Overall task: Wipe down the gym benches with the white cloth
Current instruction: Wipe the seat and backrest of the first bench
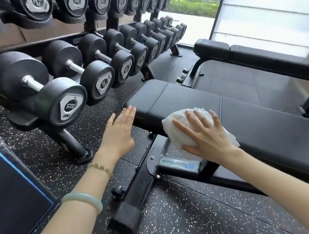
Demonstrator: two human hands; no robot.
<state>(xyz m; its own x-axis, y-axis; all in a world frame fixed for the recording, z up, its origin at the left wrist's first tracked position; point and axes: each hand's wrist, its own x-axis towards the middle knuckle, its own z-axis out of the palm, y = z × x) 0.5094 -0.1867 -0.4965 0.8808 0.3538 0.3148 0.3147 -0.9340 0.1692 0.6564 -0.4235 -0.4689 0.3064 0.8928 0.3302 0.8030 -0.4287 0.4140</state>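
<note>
Lying under the right hand [208,140], the cloth [176,135] is being pressed on the near edge of the bench [176,96], with the fingers spread flat over it. The cloth is bunched and is hanging partly over the bench side. The left hand [118,131] is being held flat, fingers straight and together, at the bench end; whether it is touching cannot be told.

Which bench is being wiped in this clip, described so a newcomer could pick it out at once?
Start at the long dumbbell rack on the left; two black padded benches stand to its right. It is the nearer bench, beside the rack. Unlike the far bench by the window, it has a white cloth pressed onto its near edge by the right hand.
</note>
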